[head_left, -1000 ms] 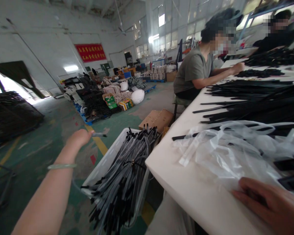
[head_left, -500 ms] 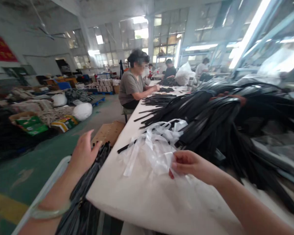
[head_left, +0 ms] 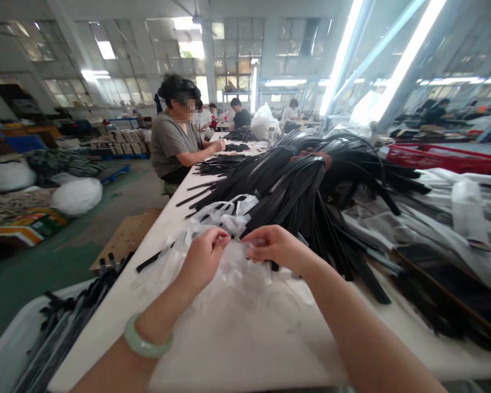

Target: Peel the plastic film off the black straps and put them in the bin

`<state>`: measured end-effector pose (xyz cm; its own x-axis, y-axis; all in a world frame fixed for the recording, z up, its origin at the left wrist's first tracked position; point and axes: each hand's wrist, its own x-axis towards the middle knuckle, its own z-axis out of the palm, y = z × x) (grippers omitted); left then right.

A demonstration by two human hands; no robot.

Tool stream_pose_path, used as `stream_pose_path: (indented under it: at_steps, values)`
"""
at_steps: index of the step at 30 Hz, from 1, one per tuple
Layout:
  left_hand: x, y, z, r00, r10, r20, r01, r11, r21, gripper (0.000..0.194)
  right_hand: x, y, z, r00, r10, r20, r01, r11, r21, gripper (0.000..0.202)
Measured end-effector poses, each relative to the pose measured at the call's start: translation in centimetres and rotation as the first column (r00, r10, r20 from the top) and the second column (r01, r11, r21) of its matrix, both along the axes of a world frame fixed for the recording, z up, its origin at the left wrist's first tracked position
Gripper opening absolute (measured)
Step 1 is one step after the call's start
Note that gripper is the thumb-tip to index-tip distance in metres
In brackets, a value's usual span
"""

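Over the white table (head_left: 180, 349), my left hand (head_left: 202, 256) and my right hand (head_left: 278, 248) face each other, fingertips close together. Both are closed in a pinch. Whatever lies between the fingers is too small and blurred to make out. Behind and under them spreads a loose heap of translucent white plastic strips (head_left: 237, 273). A single black strip (head_left: 153, 261) pokes out on its left side. Just beyond the hands, a large bundle of long black strips (head_left: 286, 185), bound with a reddish-brown tie (head_left: 317, 156), spills across the table.
At lower left stands a white bin (head_left: 14, 349) of black strips, with a cardboard box (head_left: 125, 237) behind it. A co-worker (head_left: 174, 136) sits along the table's left edge. Plastic sheeting (head_left: 393, 218) and a red crate (head_left: 442, 158) lie to the right.
My left hand has come from above the bin to the table and closed beside my right hand. My right hand has lifted from the plastic strips. The view has turned right.
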<state>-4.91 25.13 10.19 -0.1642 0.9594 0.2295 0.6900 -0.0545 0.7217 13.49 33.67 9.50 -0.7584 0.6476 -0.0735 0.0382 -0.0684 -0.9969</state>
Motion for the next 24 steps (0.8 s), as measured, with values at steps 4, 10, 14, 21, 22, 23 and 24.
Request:
stream_pose_path:
  at_steps: [4, 10, 14, 21, 22, 23, 24]
  values:
    - [-0.6, 0.1, -0.2, 0.995, -0.004, 0.104, 0.009, 0.999, -0.043, 0.037, -0.8, -0.1, -0.2, 0.969, -0.235, -0.072, 0.237, 0.971, 0.015, 0.026]
    - [0.6, 0.0, 0.9, 0.957, -0.102, 0.273, 0.125, 0.99, -0.065, 0.049, -2.7, -2.6, -1.1, 0.977, -0.208, -0.04, 0.207, 0.897, 0.391, 0.043]
    - [-0.2, -0.1, 1.2, 0.967, 0.0, 0.254, 0.01, 0.999, -0.037, 0.041, -2.4, -2.2, -0.6, 0.975, -0.224, 0.013, 0.209, 0.925, 0.317, 0.038]
    - [-1.6, 0.4, 0.7, 0.91, 0.011, 0.414, 0.01, 0.999, -0.047, 0.044, 0.5, 2.3, -0.7, 0.765, -0.498, 0.409, 0.456, 0.866, 0.204, 0.052]
    - [-1.6, 0.4, 0.5, 0.902, 0.005, 0.432, 0.016, 0.999, -0.045, 0.043, 0.6, 2.6, -1.0, 0.761, -0.508, 0.403, 0.471, 0.861, 0.193, 0.053]
    - [-1.6, 0.4, 0.4, 0.898, 0.0, 0.44, 0.02, 0.999, -0.041, 0.042, 0.5, 2.7, -1.3, 0.763, -0.518, 0.386, 0.488, 0.854, 0.182, 0.051]
    - [-1.5, 0.4, 0.2, 0.897, -0.004, 0.443, 0.025, 0.999, -0.041, 0.041, 0.4, 2.7, -1.6, 0.767, -0.532, 0.359, 0.507, 0.845, 0.168, 0.049]
